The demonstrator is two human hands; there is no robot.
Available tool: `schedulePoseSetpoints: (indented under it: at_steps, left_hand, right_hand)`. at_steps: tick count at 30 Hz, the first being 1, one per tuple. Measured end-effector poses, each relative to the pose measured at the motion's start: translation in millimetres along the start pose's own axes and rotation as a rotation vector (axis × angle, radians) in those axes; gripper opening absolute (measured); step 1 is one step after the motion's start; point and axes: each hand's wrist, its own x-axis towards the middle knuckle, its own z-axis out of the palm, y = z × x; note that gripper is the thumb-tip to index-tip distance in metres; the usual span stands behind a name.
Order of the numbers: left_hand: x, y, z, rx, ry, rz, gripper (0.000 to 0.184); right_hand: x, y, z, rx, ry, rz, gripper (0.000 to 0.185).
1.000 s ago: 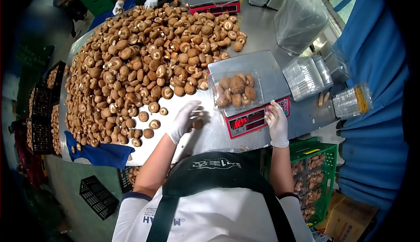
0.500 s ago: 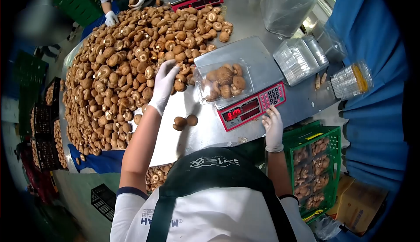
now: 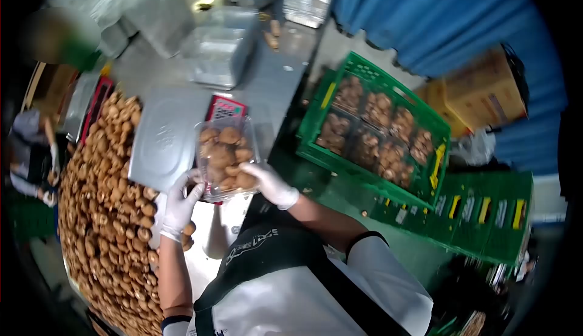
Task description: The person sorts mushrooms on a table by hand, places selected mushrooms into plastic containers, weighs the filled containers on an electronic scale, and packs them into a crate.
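Observation:
A clear plastic tub (image 3: 254, 147) of brown shiitake mushrooms (image 3: 223, 157) is between my two gloved hands, lifted over the front of the red digital scale. My left hand (image 3: 179, 207) grips its near left corner, thumb and fingers closed on the rim. On the right side, my right hand (image 3: 271, 185) holds the tub with its fingers against the wall. The bare metal pan (image 3: 161, 138) of the scale lies beyond my left hand, and part of its keypad (image 3: 226, 107) shows behind the tub. Loose mushrooms (image 3: 188, 233) lie beside my left wrist.
A large mushroom pile (image 3: 109, 233) covers the table's left side. Stacked clear tubs (image 3: 225, 47) stand at the back. To the right, a green crate (image 3: 395, 191) holds several filled tubs, near a cardboard box (image 3: 486, 93). Another person (image 3: 35, 154) works at far left.
My view has swung right, towards the green crate. The tub has come off the scale pan, and both hands have closed on it; before, my left was near the pile and my right at the keypad.

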Motion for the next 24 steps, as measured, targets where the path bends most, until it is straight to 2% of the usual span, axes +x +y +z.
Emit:
schedulePoseSetpoints:
  at_steps: [1,3,5,7,9,11,13,15,16,17,19,21,22,24]
  left_hand:
    - [1.2,7.4,20.0,-0.198,-0.086,0.043,0.035]
    - [3.1,23.7,49.9,-0.16,-0.205,0.045,0.032]
    - [12.6,9.4,80.9,0.053,-0.207,0.287,0.033]
    - [11.3,25.8,99.5,0.041,-0.303,0.241,0.034]
    - [12.2,23.3,110.6,0.027,-0.362,0.25,0.035]
    - [12.2,26.4,114.8,0.035,-0.394,0.242,0.035]
    - [14.9,18.4,116.2,0.052,-0.419,0.214,0.035]
    - [18.2,15.8,116.4,0.118,-0.442,0.226,0.035]
    - [18.4,14.1,116.4,0.175,-0.437,0.234,0.034]
    - [18.3,13.9,116.3,0.23,-0.427,0.24,0.034]
    - [16.0,17.1,115.4,0.288,-0.402,0.243,0.035]
    - [11.1,23.8,112.0,0.221,-0.376,0.145,0.035]
    - [9.7,18.0,110.4,0.239,-0.336,0.176,0.035]
    - [8.6,14.2,103.6,0.286,-0.288,0.185,0.035]
  right_hand:
    - [-17.9,-15.9,-17.6,-0.012,0.067,-0.087,0.036]
    - [-63.7,-52.2,-58.8,-0.168,0.314,-0.27,0.039]
    - [-122.5,-101.0,-100.8,-0.714,0.577,-0.484,0.046]
    - [-189.2,-149.9,-110.6,-0.875,0.898,-0.59,0.064]
    - [-255.4,-172.4,-190.0,-1.206,1.292,-0.771,0.076]
    - [-301.2,-201.6,-170.9,-1.098,1.449,-0.675,0.073]
    - [-362.2,-211.0,-258.9,-1.057,1.444,-0.584,0.069]
    - [-382.3,-205.5,-296.6,-1.271,1.451,-0.133,0.071]
    - [-383.6,-208.0,-301.5,-1.54,1.482,0.413,0.078]
    - [-371.2,-205.5,-310.8,-1.484,1.648,0.758,0.08]
    - [-336.6,-209.9,-307.5,-1.579,1.7,0.678,0.079]
    - [-274.0,-221.1,-289.5,-1.764,1.777,0.417,0.075]
    - [-235.5,-225.8,-289.6,-1.816,1.711,0.27,0.066]
    - [-148.5,-232.0,-277.0,-1.892,1.277,-0.36,0.048]
